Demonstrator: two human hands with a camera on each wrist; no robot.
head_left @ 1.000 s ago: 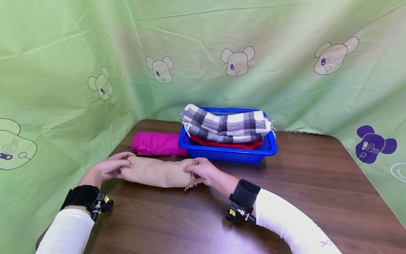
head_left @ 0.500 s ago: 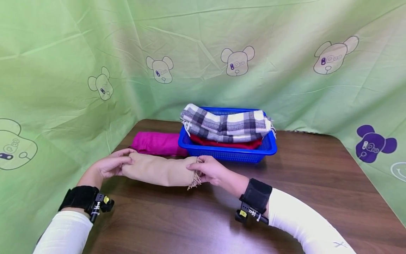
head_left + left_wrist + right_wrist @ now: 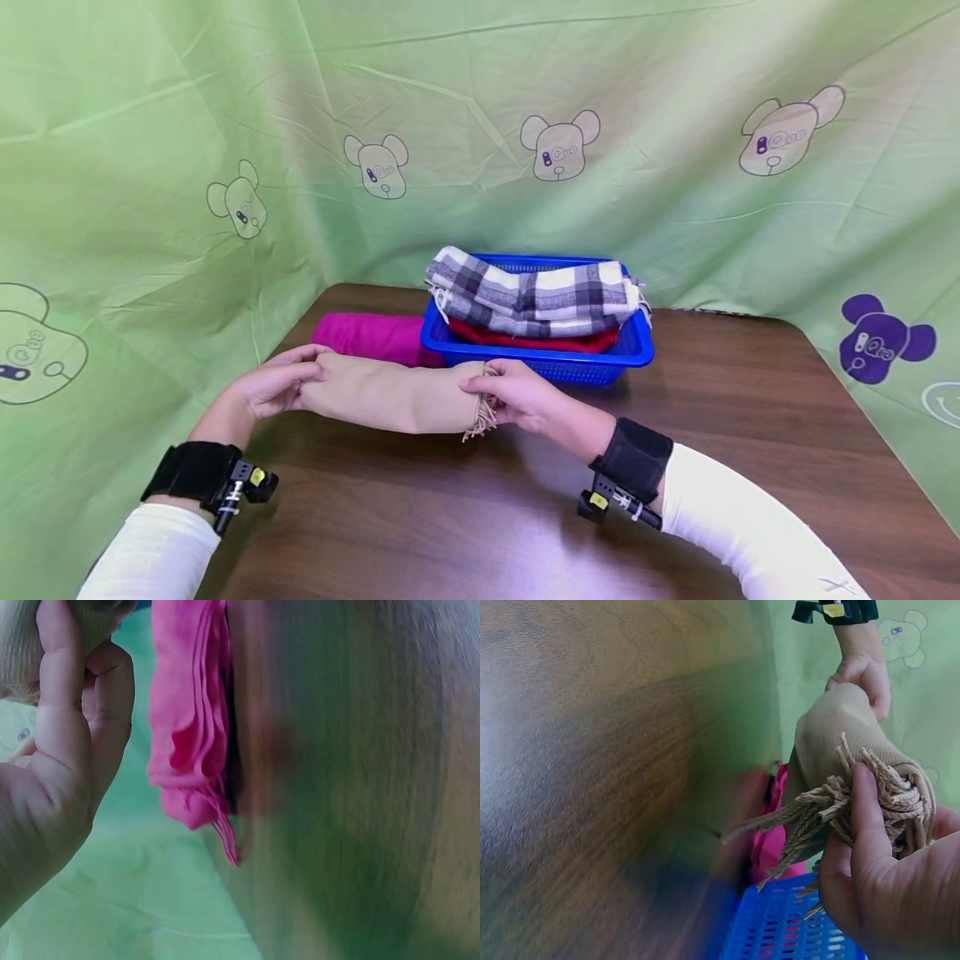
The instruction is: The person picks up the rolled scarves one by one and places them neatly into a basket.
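A folded beige scarf (image 3: 397,398) with a tasselled fringe hangs above the table, held at both ends. My left hand (image 3: 281,385) grips its plain-looking left end, thumb on top. At the fringed end my right hand (image 3: 517,393) pinches it, and the twisted tassels (image 3: 832,802) spill past the fingers in the right wrist view. Behind the beige scarf lies a folded magenta scarf (image 3: 367,335), partly hidden by it in the head view. The left wrist view shows the magenta scarf's layered folds (image 3: 191,697) beyond my left hand (image 3: 64,750).
A blue plastic basket (image 3: 540,365) stands at the back of the brown wooden table (image 3: 720,433). In it a black-and-white checked scarf (image 3: 525,292) rests over a red cloth (image 3: 540,338). A green printed curtain (image 3: 465,200) hangs along the back and left.
Both hands have carried the beige scarf a little to the right and upward, so it covers more of the magenta scarf in the head view. The basket has stayed put.
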